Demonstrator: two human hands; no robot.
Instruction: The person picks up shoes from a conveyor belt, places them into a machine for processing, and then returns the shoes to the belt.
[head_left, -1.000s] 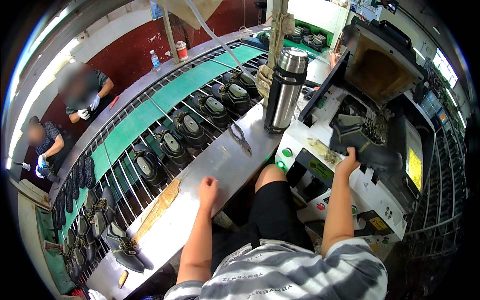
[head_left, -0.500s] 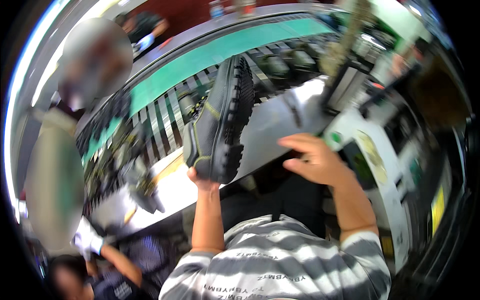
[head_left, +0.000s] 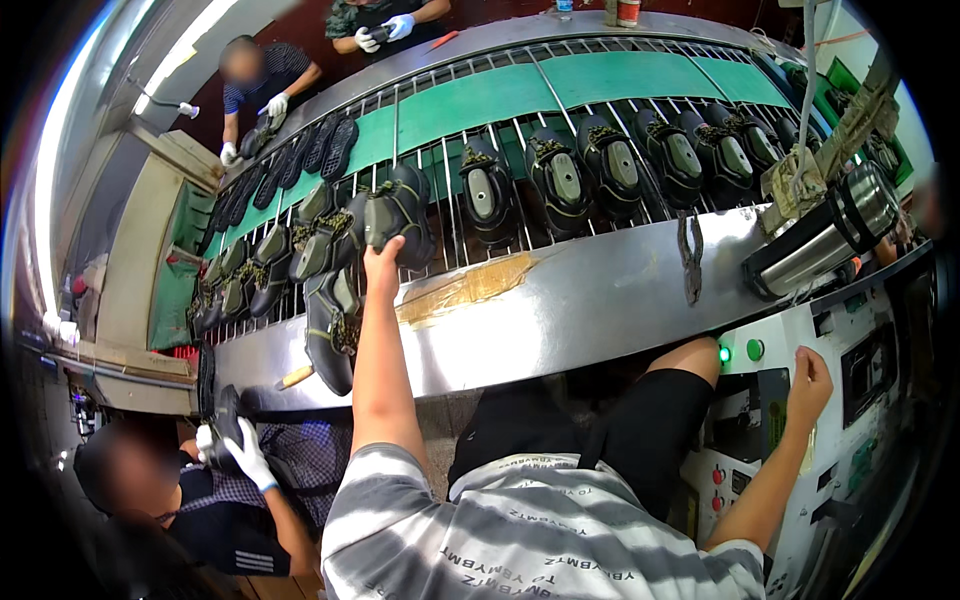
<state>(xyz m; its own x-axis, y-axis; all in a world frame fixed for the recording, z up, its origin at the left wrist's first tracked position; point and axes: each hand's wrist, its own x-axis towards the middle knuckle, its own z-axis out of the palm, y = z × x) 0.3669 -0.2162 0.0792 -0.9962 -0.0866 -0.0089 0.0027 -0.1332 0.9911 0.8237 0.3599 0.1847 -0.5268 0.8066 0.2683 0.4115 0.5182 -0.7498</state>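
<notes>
Hands apart: left (head_left: pixel 382 262) gripping dark shoe (head_left: pixel 400 210) above steel counter (head_left: pixel 600 290), right (head_left: pixel 808 380) spread on white machine (head_left: pixel 850 400).

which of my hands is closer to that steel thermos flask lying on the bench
Right. Your right hand rests on the white machine panel just below the steel thermos flask. Your left hand is far off to its left, at a dark shoe on the conveyor rack.
</notes>
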